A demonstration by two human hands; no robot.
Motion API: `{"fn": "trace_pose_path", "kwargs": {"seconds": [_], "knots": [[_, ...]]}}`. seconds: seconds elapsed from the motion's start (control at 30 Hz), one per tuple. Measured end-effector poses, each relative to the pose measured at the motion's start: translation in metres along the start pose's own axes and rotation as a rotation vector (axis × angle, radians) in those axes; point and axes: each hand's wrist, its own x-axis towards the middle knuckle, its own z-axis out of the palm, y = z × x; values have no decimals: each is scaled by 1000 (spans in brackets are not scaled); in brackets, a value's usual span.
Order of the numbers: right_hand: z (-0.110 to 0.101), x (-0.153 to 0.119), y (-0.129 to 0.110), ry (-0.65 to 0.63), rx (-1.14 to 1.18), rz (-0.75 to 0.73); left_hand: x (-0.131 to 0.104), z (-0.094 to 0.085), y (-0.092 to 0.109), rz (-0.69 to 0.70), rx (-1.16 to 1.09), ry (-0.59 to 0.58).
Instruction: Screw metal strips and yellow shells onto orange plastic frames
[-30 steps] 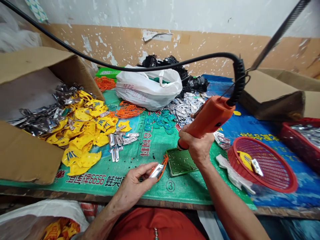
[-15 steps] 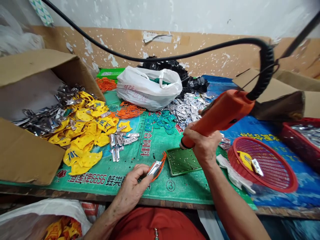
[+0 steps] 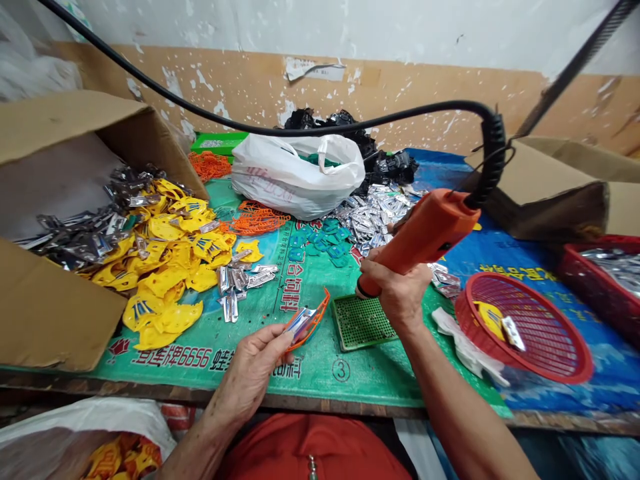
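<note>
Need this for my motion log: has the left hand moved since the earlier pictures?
Yes: the left hand has shifted to the left, farther from the circled 3 printed on the green sheet.

An orange tool [image 3: 425, 230] slants, well apart from a silver-and-orange piece [image 3: 303, 323].

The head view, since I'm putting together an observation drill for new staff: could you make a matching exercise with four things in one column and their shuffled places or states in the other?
Things
1. Orange tool
2. White plastic bag
3. Round red basket
4. Orange frame with silver strip

Places or states
A. Has a yellow piece inside
B. Held in the left hand
C. In front of a heap of black pieces
D. Gripped by the right hand

Right pairs: 1-D, 2-C, 3-A, 4-B
</note>
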Motion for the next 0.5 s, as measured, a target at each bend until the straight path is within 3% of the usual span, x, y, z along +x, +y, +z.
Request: {"fn": "trace_pose_path", "kwargs": {"seconds": [0.23, 0.5], "knots": [[1, -2, -1, 0, -7, -19, -1, 1, 2, -62, -112, 42], [1, -2, 0, -4, -21, -45, -6, 5, 9, -45, -75, 26]]}}
